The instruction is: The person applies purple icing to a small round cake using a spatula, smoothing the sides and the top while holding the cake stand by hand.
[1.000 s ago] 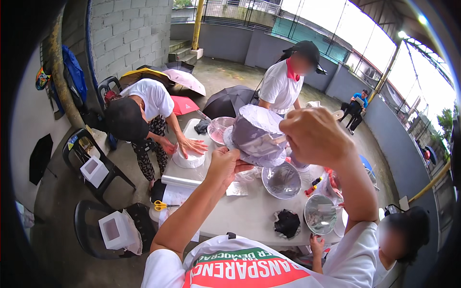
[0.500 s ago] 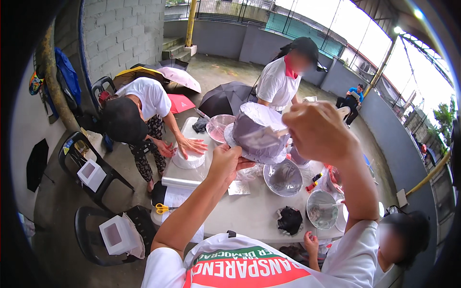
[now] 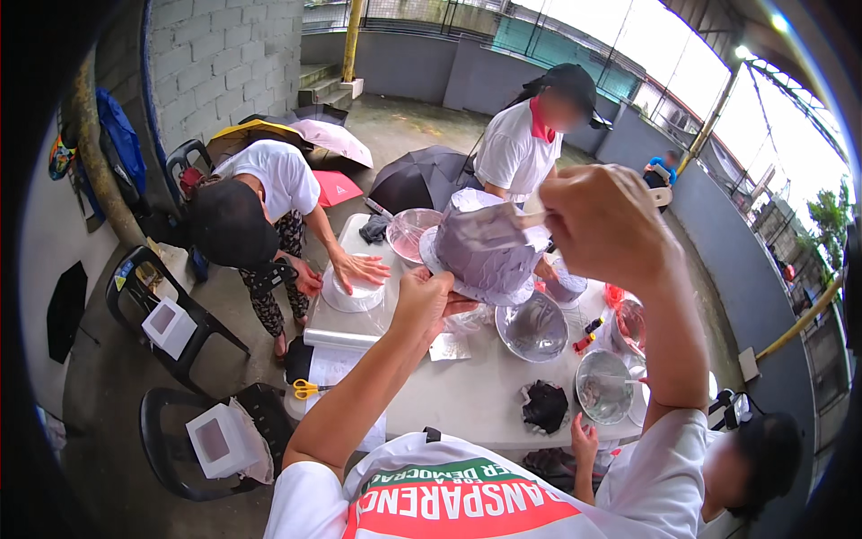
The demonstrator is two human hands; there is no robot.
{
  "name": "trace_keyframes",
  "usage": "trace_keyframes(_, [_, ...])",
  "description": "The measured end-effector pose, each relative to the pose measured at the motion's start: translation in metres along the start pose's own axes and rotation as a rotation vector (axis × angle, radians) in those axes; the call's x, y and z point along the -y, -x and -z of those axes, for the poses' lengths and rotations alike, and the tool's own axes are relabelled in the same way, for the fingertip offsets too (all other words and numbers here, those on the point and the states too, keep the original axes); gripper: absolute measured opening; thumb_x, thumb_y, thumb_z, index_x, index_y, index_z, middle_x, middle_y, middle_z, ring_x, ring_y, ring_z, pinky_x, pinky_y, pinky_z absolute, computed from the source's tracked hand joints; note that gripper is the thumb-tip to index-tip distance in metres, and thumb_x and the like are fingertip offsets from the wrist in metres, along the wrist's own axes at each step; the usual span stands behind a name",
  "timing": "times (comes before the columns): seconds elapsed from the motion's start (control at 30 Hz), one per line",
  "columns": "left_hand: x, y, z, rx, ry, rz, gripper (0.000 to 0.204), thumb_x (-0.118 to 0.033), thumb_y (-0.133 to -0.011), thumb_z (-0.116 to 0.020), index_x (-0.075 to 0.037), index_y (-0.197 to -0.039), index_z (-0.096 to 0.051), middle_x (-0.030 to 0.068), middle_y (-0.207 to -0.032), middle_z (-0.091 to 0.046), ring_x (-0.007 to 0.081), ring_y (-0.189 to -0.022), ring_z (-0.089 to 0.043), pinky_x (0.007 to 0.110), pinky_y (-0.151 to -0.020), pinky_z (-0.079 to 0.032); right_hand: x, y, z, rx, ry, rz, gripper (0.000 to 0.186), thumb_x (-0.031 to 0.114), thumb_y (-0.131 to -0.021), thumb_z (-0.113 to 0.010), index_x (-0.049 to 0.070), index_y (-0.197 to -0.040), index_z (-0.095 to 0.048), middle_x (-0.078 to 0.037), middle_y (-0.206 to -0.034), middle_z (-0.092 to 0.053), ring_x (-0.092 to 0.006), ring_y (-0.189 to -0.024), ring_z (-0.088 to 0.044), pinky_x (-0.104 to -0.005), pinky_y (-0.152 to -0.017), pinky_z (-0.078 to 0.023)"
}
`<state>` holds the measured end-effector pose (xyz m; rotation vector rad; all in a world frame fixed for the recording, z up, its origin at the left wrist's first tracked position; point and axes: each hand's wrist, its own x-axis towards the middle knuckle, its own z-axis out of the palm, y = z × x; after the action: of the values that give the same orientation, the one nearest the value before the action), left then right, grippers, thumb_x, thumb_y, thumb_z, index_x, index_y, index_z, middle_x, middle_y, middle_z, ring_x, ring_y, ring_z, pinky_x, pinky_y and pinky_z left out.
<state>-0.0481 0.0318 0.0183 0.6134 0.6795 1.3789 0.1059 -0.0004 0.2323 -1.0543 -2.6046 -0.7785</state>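
Observation:
Raised above the table is a cake [image 3: 471, 242] coated in pale lavender icing, standing on a round board [image 3: 505, 293] that also has icing on it. My left hand [image 3: 424, 298] grips the board's near left edge from below, fingers partly under it. My right hand [image 3: 612, 225] is closed round the handle of a spatula [image 3: 532, 219], its blade against the upper right side of the cake. Part of the handle is hidden in my fist, and motion blurs the hand slightly. The icing surface is uneven, with streaks and ridges.
Metal bowls [image 3: 532, 331] and a pinkish bowl [image 3: 411, 229] crowd the white table [image 3: 449, 404]. Yellow scissors [image 3: 305, 389] lie at its left. One person presses a white round form [image 3: 352, 295]; others stand across and sit at lower right. Black chairs [image 3: 171, 337] hold white boxes.
My right hand has moved slightly up, drawing the spatula higher along the cake's right side. My left hand still holds the board. The person at lower right has leaned a little.

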Motion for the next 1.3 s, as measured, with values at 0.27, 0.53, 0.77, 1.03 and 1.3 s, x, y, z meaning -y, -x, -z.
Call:
trace_keyframes(0.27, [-0.005,0.005,0.007,-0.007,0.014,-0.016,0.018,0.002,-0.078,-0.045,0.012,-0.091,-0.053,0.0205,-0.082,-0.065,0.0276,-0.067,-0.068,0.039,-0.058,-0.060,0.003,0.004,-0.015,0.069,-0.013,-0.044,0.007,0.006,-0.065,-0.060,0.001,-0.062,-0.056,-0.013,-0.063,-0.058,-0.0307,-0.062,-0.060,-0.0405,-0.061,-0.047])
trace_keyframes(0.53, [-0.007,0.000,0.013,-0.015,-0.004,0.026,0.018,0.001,-0.078,-0.046,0.012,-0.090,-0.054,0.0205,-0.081,-0.065,0.0278,-0.067,-0.068,0.038,-0.058,-0.060,0.000,0.019,-0.006,0.076,-0.080,-0.002,0.006,0.004,-0.065,-0.063,0.003,-0.062,-0.058,-0.010,-0.064,-0.059,-0.0276,-0.062,-0.061,-0.0384,-0.059,-0.047])
trace_keyframes(0.77, [-0.007,-0.003,0.015,0.003,-0.041,0.067,0.019,0.002,-0.078,-0.047,0.010,-0.093,-0.055,0.0195,-0.083,-0.065,0.0286,-0.072,-0.068,0.040,-0.060,-0.060,-0.013,0.020,-0.013,0.091,-0.037,0.096,0.004,0.001,-0.066,-0.061,0.004,-0.066,-0.059,-0.009,-0.069,-0.060,-0.0278,-0.063,-0.061,-0.0374,-0.058,-0.048])
trace_keyframes(1.03, [-0.001,-0.006,0.016,0.039,-0.018,0.072,0.021,0.002,-0.081,-0.044,0.007,-0.099,-0.054,0.0180,-0.088,-0.065,0.0284,-0.076,-0.068,0.040,-0.064,-0.060,-0.036,0.038,0.006,0.196,-0.109,0.022,0.006,-0.001,-0.067,-0.062,0.003,-0.068,-0.058,-0.010,-0.070,-0.059,-0.0287,-0.066,-0.060,-0.0377,-0.059,-0.046])
trace_keyframes(1.3, [0.009,-0.002,-0.005,0.047,-0.034,0.059,0.020,0.002,-0.082,-0.044,0.007,-0.098,-0.054,0.0183,-0.089,-0.066,0.0279,-0.075,-0.068,0.038,-0.064,-0.060,-0.064,0.058,-0.001,0.095,-0.143,0.080,0.004,0.000,-0.067,-0.062,0.003,-0.070,-0.060,-0.010,-0.072,-0.060,-0.0280,-0.068,-0.061,-0.0374,-0.061,-0.048])
